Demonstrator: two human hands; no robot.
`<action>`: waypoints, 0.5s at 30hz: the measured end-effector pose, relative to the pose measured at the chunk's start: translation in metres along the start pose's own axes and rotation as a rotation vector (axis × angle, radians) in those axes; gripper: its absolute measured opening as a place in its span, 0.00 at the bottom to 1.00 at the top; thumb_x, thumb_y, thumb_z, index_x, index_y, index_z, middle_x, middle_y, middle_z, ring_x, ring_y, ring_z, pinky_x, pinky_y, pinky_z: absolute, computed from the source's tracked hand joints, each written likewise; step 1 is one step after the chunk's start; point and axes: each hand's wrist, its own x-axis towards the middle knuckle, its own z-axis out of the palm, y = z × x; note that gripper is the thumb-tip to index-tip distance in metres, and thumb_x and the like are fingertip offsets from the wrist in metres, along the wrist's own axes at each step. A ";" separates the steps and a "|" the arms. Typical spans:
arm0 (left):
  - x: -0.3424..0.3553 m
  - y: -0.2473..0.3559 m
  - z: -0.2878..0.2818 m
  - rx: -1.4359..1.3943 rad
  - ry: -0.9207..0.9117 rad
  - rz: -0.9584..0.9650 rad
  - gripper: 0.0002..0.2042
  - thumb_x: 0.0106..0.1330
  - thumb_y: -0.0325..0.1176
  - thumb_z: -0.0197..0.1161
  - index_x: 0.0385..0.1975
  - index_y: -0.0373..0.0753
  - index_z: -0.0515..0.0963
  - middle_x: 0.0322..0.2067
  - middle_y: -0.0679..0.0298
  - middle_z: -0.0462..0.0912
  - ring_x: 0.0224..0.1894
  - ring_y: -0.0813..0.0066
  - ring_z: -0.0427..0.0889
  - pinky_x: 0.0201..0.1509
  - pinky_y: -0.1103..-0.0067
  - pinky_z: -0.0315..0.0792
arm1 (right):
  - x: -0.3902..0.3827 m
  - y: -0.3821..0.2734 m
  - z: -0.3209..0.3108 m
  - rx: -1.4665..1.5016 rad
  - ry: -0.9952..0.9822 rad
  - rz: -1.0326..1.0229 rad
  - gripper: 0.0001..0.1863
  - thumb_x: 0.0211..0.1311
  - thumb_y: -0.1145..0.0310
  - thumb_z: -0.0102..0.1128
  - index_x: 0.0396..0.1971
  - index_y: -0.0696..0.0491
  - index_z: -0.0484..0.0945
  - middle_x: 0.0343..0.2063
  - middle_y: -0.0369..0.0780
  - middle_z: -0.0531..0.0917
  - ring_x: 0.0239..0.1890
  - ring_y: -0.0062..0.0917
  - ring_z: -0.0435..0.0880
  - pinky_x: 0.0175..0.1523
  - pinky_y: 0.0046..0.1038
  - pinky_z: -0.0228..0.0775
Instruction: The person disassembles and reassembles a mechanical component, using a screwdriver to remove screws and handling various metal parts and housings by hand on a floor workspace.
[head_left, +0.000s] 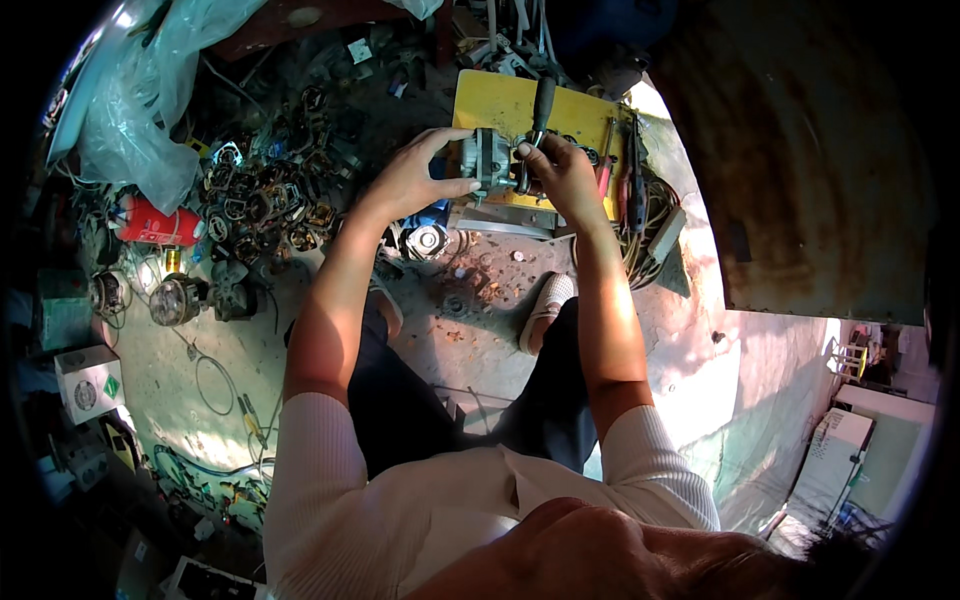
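My left hand (412,176) curls around a small electric motor (487,160) with a silver metal casing, thumb at its near side and fingers at its far side. To the right of it, my right hand (566,180) is closed, thumb and fingertips pressed together at a tool with a dark handle (543,104) that points away from me. The tool's metal shank passes by the fingers, and its lower end reaches dark metal beside the motor's right end; the exact contact is hidden. Beneath both hands lies a yellow board (490,98).
Red-handled tools (605,172) lie at the board's right edge, beside coiled cable (655,230). Metal motor parts (270,205) heap up at the left, near a red container (160,222) and plastic sheeting (130,120). Another round motor part (427,241) sits below the board.
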 end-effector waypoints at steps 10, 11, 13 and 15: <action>0.001 -0.007 -0.003 0.058 0.009 0.052 0.36 0.50 0.46 0.76 0.60 0.39 0.71 0.60 0.53 0.74 0.64 0.59 0.71 0.67 0.69 0.63 | -0.027 -0.023 0.008 -0.058 0.085 -0.146 0.12 0.65 0.68 0.64 0.42 0.60 0.77 0.27 0.37 0.82 0.25 0.13 0.74 0.32 0.21 0.69; 0.001 -0.009 -0.001 0.050 0.014 0.050 0.36 0.50 0.46 0.76 0.59 0.39 0.71 0.59 0.53 0.75 0.63 0.59 0.72 0.66 0.69 0.64 | -0.027 -0.023 0.008 -0.088 0.098 -0.138 0.11 0.65 0.69 0.64 0.42 0.60 0.77 0.28 0.38 0.82 0.26 0.16 0.76 0.33 0.22 0.69; 0.001 -0.009 0.000 0.052 0.026 0.046 0.36 0.50 0.46 0.76 0.59 0.38 0.72 0.58 0.53 0.76 0.62 0.59 0.74 0.65 0.69 0.65 | -0.028 -0.022 0.010 -0.148 0.126 -0.122 0.09 0.64 0.72 0.63 0.41 0.59 0.78 0.29 0.41 0.83 0.28 0.21 0.80 0.35 0.24 0.71; 0.002 -0.009 0.001 0.073 0.041 0.041 0.35 0.51 0.45 0.76 0.58 0.38 0.72 0.56 0.53 0.78 0.61 0.59 0.75 0.64 0.70 0.66 | -0.033 -0.019 0.021 -0.140 0.198 -0.394 0.07 0.62 0.74 0.62 0.40 0.58 0.78 0.30 0.44 0.82 0.31 0.28 0.81 0.38 0.26 0.72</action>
